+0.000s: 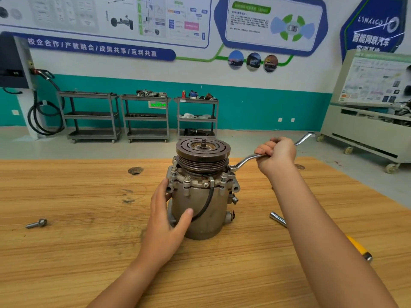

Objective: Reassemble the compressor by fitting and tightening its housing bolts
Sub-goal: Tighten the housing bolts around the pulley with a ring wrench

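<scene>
The compressor [219,210] is standing upright on the counter [66,263], pulley end up, sitting right between the hands. The left hand [165,216] is wrapping round its left flank, thumb lying across the front of the housing, bracing it. The right hand [278,155] is up and off to the compressor's right, making a fist round the shank of an offset ring wrench [244,160]. The ring end is sitting on a housing bolt [232,167] at the right edge of the top flange.

So I'm reading this as the tightening stage, going round the flange bolt by bolt. The other flange bolts [187,178] are showing just above the left hand's fingers, but I can't tell which are snug.

The next move is probably asking for a steady swing on the handle, with the ring staying square on the head and the left hand stopping the body from twisting.

A loose bolt [36,223] is lying well out to the left of the left hand, maybe one waiting to go in. A socket piece [277,218] is peeking out from under the right forearm. A yellow-handled tool [359,248] is poking out on the forearm's far side, nearer the elbow.
</scene>
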Available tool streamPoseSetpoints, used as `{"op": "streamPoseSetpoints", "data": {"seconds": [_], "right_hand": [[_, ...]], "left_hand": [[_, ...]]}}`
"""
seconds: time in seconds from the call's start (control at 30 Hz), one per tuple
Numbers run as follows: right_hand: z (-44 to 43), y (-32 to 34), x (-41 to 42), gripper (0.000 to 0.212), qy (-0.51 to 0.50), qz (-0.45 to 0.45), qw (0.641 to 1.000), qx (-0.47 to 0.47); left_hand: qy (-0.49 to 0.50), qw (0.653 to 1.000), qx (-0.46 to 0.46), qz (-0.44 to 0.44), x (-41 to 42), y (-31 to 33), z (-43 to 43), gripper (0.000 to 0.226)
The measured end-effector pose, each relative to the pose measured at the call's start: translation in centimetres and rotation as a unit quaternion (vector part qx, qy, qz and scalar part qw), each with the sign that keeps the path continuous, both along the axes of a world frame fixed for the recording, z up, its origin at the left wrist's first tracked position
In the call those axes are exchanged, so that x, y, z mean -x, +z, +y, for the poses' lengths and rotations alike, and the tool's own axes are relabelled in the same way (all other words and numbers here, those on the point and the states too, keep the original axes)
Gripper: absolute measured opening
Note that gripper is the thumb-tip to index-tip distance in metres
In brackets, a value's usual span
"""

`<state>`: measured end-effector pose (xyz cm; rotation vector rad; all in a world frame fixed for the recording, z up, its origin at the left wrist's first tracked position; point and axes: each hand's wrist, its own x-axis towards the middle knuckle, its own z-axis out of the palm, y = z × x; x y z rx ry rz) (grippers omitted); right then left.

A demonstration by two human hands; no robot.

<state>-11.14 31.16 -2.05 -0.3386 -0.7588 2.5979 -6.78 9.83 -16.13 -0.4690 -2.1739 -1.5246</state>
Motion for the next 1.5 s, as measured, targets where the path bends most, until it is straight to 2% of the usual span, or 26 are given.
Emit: {"op": "streamPoseSetpoints", "data": {"seconds": [0.13, 0.27, 0.37, 0.5, 0.6, 0.63, 0.83, 0.93, 1.0, 1.03, 1.07, 1.1, 1.13, 1.17, 1.2, 1.23, 1.3, 1.43, 1.5], "right_hand": [[-0.8, -0.6, -1.7, 0.027, -0.12, 0.03, 0.992, -0.025], [-2.7, -2.3, -4.3, 0.022, -0.243, 0.08, 0.963, -0.084], [-4.7, -4.0, -6.2, 0.026, -0.29, 0.132, 0.929, -0.186], [-7.4, -6.1, -7.7, 0.024, -0.313, 0.181, 0.855, -0.372], [-9.3, -7.3, -7.9, 0.023, -0.344, 0.222, 0.755, -0.512], [-9.8, -7.5, -7.8, 0.025, -0.351, 0.223, 0.734, -0.536], [-12.6, -7.8, -7.0, 0.031, -0.342, 0.191, 0.665, -0.636], [-14.4, -8.0, -6.1, 0.033, -0.351, 0.116, 0.608, -0.703], [-15.0, -7.7, -5.8, 0.028, -0.37, 0.094, 0.585, -0.715], [-15.0, -7.4, -5.9, 0.023, -0.381, 0.113, 0.588, -0.705], [-14.8, -6.7, -6.3, 0.02, -0.387, 0.149, 0.613, -0.673], [-14.4, -5.6, -7.0, 0.021, -0.386, 0.193, 0.668, -0.606], [-13.6, -4.0, -7.6, 0.022, -0.381, 0.23, 0.742, -0.502], [-12.2, -2.3, -8.2, 0.023, -0.366, 0.266, 0.811, -0.37], [-10.5, -0.4, -8.8, 0.025, -0.343, 0.299, 0.856, -0.243], [-8.5, 1.3, -9.3, 0.027, -0.308, 0.329, 0.88, -0.149], [-4.8, 4.0, -9.5, 0.029, -0.242, 0.334, 0.909, -0.061], [-1.3, 4.6, -6.4, 0.031, -0.125, 0.193, 0.973, -0.028], [-0.9, 3.6, -4.3, 0.032, -0.067, 0.106, 0.991, -0.033]], "left_hand": [[0.009, 1.0, -0.008, 0.008, -0.1, 0.0, 0.4, 0.078], [0.007, 1.0, -0.014, 0.013, -0.1, -0.1, 0.5, 0.076], [0.006, 1.0, -0.015, 0.016, -0.2, -0.1, 0.5, 0.075], [0.007, 1.0, -0.015, 0.019, -0.3, -0.2, 0.5, 0.077], [0.006, 1.0, -0.014, 0.023, -0.4, -0.1, 0.5, 0.079], [0.006, 1.0, -0.012, 0.022, -0.5, -0.1, 0.5, 0.079], [0.022, 0.999, 0.008, 0.025, -0.1, -0.3, 0.4, 0.079], [0.006, 1.0, 0.008, 0.026, 0.3, 0.0, 0.5, 0.069], [0.009, 1.0, 0.001, 0.028, 0.3, -0.1, 0.5, 0.073], [0.012, 0.999, 0.006, 0.033, 0.4, -0.2, 0.5, 0.077], [0.014, 0.999, 0.011, 0.033, 0.4, -0.5, 0.5, 0.081], [0.016, 0.999, 0.01, 0.026, 0.4, -0.7, 0.4, 0.082], [0.017, 1.0, 0.003, 0.017, 0.4, -0.9, 0.4, 0.082], [0.014, 1.0, -0.006, 0.009, 0.3, -1.0, 0.3, 0.082], [0.011, 1.0, -0.011, 0.004, 0.3, -1.0, 0.3, 0.081], [0.007, 1.0, -0.011, 0.001, 0.3, -1.0, 0.3, 0.081], [-0.001, 1.0, -0.011, -0.003, 0.2, -1.1, 0.3, 0.081], [0.001, 1.0, -0.018, -0.007, 0.2, -0.9, 0.3, 0.081], [0.004, 1.0, -0.018, -0.006, 0.2, -1.0, 0.3, 0.082]]}}
